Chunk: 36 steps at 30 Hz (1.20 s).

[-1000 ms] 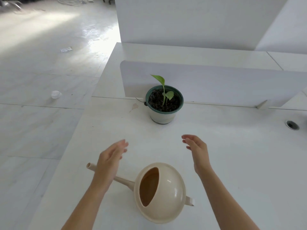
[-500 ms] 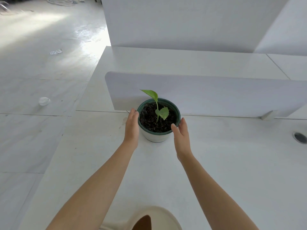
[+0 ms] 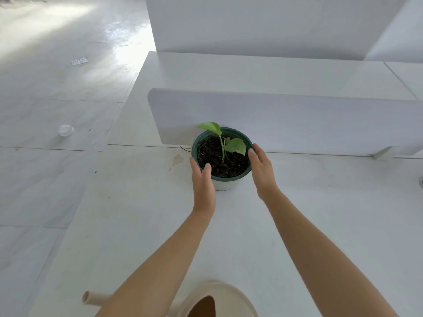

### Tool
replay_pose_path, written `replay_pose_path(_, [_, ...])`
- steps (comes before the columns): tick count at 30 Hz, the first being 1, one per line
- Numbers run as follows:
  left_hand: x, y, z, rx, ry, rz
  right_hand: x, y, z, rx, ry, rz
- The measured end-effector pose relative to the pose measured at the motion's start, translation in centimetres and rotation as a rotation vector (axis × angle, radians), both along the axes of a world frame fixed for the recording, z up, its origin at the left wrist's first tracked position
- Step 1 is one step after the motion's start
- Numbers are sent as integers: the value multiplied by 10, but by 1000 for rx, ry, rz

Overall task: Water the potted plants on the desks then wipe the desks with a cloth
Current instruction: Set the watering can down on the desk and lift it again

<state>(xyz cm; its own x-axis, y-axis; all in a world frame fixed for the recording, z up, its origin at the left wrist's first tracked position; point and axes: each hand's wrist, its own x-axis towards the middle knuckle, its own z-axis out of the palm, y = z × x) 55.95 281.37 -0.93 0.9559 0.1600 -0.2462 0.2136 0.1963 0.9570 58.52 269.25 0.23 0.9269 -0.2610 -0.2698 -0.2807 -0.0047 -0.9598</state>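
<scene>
left hand [image 3: 202,179]: fingers [image 3: 194,163] held pretty straight, laid flat against the pot's left side, thumb rested on the green rim
right hand [image 3: 261,170]: same deal, fingers [image 3: 257,148] straight-ish and pressed to the rim's right side
pot [image 3: 225,185]: cupped between both hands, stood upright on the surface [image 3: 332,213], right up against the divider panel [image 3: 297,120]
plant [image 3: 235,146]: a few green leaves, rooted in dark soil
watering can [image 3: 229,294]: parked at the near edge between the forearms, spout pointed left
floor [image 3: 45,179]: small clear cup [image 3: 66,130] seen off to the left

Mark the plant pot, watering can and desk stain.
plant pot [image 3: 225,185]: head view, white wall under green rim.
watering can [image 3: 233,298]: head view, cream dome.
desk stain [image 3: 178,159]: head view, its middle.
</scene>
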Motion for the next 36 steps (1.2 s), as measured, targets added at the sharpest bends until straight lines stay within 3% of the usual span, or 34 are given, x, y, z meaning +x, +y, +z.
replay_pose_path(7, [13, 27, 2, 11, 22, 42, -28, 2, 1, 70, 12, -162])
replay_pose_path(14, [13, 12, -1, 161, 5, -94, -36, 31, -1, 162, 10, -101])
replay_pose_path(22, [-3, 0, -2, 177, 4, -56, -18, 16, 10, 87, 58, -97])
replay_pose_path(28, [-21, 20, 18, 235, 102, -84, -34, -6, 22, 62, 149, -78])
replay_pose_path(36, [-145, 109, 66, 202, -210, 221, -142, -25, 32, 71, 85, -66])
